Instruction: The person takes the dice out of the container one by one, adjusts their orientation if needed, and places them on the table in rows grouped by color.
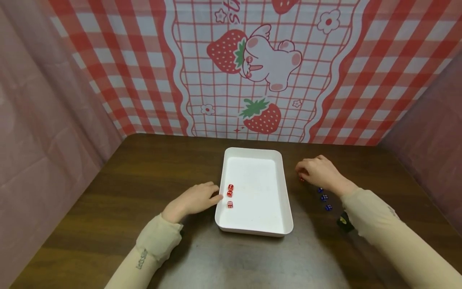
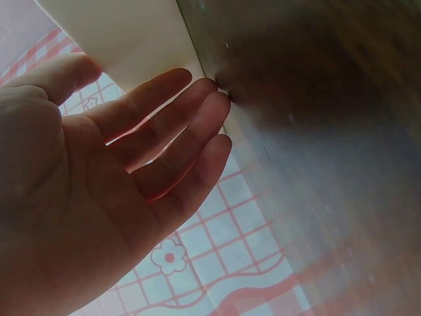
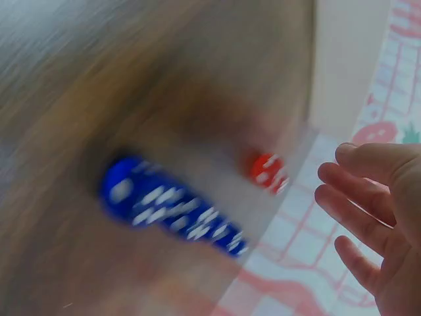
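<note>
A white tray (image 1: 252,188) lies on the dark wooden table. Along its left inner side sit three red dice (image 1: 230,194). My left hand (image 1: 195,197) is at the tray's left wall, thumb at the rim and fingers loosely bent; its palm (image 2: 85,191) is bare in the left wrist view. To the right of the tray, my right hand (image 1: 319,171) reaches down over one red die (image 1: 301,178). In the right wrist view that red die (image 3: 268,173) sits on the table just off the spread fingertips, with nothing between the fingers.
Several blue dice (image 1: 324,198) stand in a row on the table near my right wrist, blurred in the right wrist view. A dark device (image 1: 345,222) shows under the right sleeve. Behind the table hangs a red-checked strawberry cloth (image 1: 144,72).
</note>
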{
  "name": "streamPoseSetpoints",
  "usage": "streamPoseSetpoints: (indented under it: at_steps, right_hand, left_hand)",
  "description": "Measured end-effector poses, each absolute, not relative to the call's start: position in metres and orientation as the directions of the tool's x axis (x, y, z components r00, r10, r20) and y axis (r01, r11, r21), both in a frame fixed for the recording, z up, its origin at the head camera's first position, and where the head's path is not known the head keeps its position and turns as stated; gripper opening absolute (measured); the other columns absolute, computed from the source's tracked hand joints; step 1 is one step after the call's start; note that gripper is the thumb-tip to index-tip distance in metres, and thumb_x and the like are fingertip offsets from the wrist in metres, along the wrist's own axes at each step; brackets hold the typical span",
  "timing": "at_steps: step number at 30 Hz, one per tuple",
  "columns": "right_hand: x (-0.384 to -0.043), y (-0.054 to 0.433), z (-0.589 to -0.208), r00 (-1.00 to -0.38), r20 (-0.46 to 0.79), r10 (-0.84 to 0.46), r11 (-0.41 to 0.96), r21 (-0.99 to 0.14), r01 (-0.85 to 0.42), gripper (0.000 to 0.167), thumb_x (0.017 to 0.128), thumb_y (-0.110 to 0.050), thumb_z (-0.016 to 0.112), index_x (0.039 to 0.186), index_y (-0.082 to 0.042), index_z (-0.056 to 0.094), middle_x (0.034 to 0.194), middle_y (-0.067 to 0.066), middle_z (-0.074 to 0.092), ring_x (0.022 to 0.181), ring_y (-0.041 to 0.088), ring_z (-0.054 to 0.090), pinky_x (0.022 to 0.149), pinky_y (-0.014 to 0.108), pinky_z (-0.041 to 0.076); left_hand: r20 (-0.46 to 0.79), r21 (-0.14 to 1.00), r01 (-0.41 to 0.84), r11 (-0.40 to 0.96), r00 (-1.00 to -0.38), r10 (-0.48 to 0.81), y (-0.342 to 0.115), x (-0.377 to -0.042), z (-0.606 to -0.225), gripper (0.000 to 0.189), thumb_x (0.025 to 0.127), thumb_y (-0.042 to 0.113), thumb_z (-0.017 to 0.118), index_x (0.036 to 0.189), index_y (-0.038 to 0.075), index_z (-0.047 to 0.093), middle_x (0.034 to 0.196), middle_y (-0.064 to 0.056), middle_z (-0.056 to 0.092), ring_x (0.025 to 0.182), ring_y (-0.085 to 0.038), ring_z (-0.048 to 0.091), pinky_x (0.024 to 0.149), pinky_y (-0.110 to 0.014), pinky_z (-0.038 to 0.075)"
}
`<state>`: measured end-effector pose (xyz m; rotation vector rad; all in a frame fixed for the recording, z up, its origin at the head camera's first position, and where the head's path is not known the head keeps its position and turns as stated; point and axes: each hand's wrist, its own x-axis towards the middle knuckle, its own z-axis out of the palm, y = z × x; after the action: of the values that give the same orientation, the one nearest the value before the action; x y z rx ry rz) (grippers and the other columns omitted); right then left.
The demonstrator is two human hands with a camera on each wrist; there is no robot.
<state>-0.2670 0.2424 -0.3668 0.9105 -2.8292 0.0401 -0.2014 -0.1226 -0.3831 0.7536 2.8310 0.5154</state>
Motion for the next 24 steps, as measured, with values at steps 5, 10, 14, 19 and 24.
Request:
streamPoseSetpoints:
  at_steps: [5, 10, 14, 19, 24]
  right_hand:
    - [-0.26, 0.218, -0.36, -0.738, 0.236, -0.632, 0.766, 0.043, -0.642, 0.011, 0.078, -0.009, 0.067, 0.088, -0.013, 0.069, 0.083, -0.001, 0.066, 0.073, 0.014, 0.062, 0.08, 0.046, 0.039]
    - [-0.249, 0.193, -0.354, -0.648, 0.284, -0.707, 0.692, 0.088, -0.716, 0.011, 0.075, -0.01, 0.071, 0.086, -0.014, 0.069, 0.081, -0.002, 0.066, 0.071, 0.012, 0.061, 0.082, 0.042, 0.039]
    - [-0.24, 0.175, -0.35, -0.582, 0.289, -0.76, 0.632, 0.123, -0.765, 0.013, 0.073, -0.012, 0.074, 0.085, -0.015, 0.069, 0.08, -0.003, 0.066, 0.069, 0.012, 0.058, 0.082, 0.04, 0.039]
    - [-0.229, 0.155, -0.348, -0.528, 0.265, -0.807, 0.575, 0.143, -0.806, 0.015, 0.074, -0.016, 0.073, 0.089, -0.015, 0.069, 0.083, -0.003, 0.066, 0.075, 0.012, 0.06, 0.082, 0.039, 0.04]
    - [-0.219, 0.136, -0.351, -0.439, 0.25, -0.863, 0.49, 0.201, -0.848, 0.023, 0.077, -0.02, 0.07, 0.099, -0.014, 0.067, 0.089, -0.002, 0.065, 0.081, 0.013, 0.061, 0.083, 0.038, 0.041]
  left_hand:
    - [-0.075, 0.371, 0.446, 0.815, -0.86, 0.505, -0.122, -0.2, -0.383, 0.025, 0.092, 0.033, 0.05, 0.091, 0.01, 0.06, 0.081, -0.001, 0.05, 0.07, -0.015, 0.047, 0.067, -0.032, 0.04]
    - [-0.073, 0.375, 0.442, 0.815, -0.862, 0.501, -0.121, -0.2, -0.383, 0.024, 0.092, 0.032, 0.05, 0.092, 0.01, 0.061, 0.081, -0.001, 0.05, 0.069, -0.015, 0.048, 0.067, -0.033, 0.041]
    - [-0.071, 0.372, 0.444, 0.815, -0.862, 0.502, -0.121, -0.201, -0.383, 0.024, 0.092, 0.032, 0.05, 0.091, 0.01, 0.061, 0.081, -0.001, 0.051, 0.068, -0.015, 0.047, 0.067, -0.033, 0.041]
    - [-0.064, 0.372, 0.448, 0.813, -0.862, 0.504, -0.121, -0.201, -0.383, 0.024, 0.092, 0.031, 0.05, 0.091, 0.01, 0.061, 0.081, -0.001, 0.051, 0.069, -0.014, 0.048, 0.067, -0.032, 0.041]
    - [-0.055, 0.37, 0.454, 0.81, -0.86, 0.507, -0.121, -0.201, -0.384, 0.022, 0.092, 0.031, 0.05, 0.089, 0.011, 0.06, 0.08, 0.0, 0.05, 0.068, -0.014, 0.048, 0.066, -0.032, 0.041]
